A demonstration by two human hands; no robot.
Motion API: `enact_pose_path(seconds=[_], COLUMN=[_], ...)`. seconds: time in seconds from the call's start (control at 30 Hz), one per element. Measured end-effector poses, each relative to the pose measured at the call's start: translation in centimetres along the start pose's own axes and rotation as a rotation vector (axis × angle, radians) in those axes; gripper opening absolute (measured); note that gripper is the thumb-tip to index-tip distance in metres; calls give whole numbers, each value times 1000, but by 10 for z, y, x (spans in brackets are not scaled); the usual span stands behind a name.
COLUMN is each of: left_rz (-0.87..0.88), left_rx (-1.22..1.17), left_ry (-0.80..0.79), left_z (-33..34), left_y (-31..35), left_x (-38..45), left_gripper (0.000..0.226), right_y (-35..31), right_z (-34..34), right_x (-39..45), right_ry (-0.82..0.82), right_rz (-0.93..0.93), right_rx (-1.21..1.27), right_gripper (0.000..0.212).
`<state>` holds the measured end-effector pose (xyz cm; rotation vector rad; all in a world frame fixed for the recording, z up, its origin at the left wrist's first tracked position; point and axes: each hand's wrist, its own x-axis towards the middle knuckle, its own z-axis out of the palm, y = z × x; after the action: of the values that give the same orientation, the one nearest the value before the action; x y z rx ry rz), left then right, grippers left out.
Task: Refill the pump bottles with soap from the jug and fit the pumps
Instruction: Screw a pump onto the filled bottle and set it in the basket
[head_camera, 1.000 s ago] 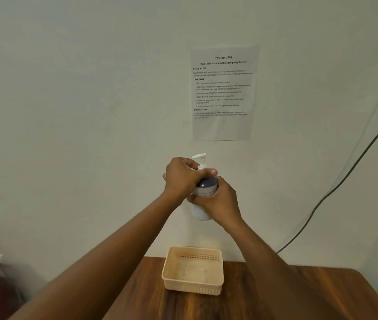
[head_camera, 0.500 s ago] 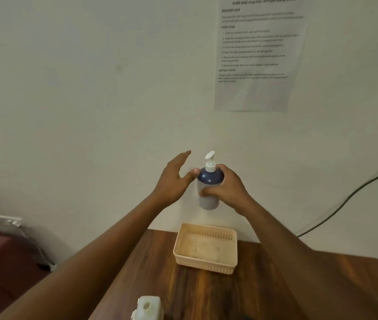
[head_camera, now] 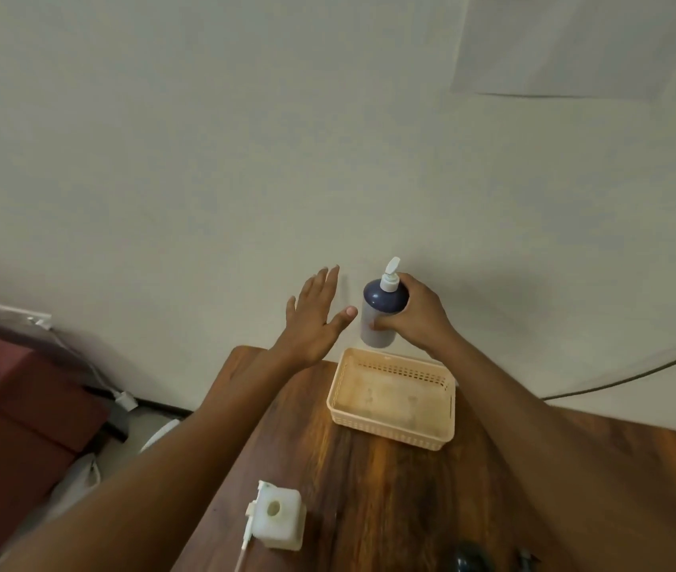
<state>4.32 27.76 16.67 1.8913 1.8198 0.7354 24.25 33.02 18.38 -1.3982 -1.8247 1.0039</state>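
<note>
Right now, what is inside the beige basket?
The beige basket holds no objects; only its stained floor shows. The pump bottle, held by the right hand, hangs above its far edge.

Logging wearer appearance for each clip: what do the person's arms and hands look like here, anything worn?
Both forearms are bare up to the frame edge, with no sleeves in view. The left hand and right hand wear no gloves, and no rings, watch or bands show. No markings are visible.
</note>
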Motion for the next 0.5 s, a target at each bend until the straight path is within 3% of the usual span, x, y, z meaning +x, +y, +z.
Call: enact_pose_path(seconds=[0.5], left_rz=[-92], left_rx=[174], left_ry=[-136], left_z=[53], left_y=[-76], left_x=[8], left_gripper=[80], right_y=[90], right_z=[85], right_x=[25], right_ry=[-12], right_rz=[49], right_rx=[-87], right_gripper=[78])
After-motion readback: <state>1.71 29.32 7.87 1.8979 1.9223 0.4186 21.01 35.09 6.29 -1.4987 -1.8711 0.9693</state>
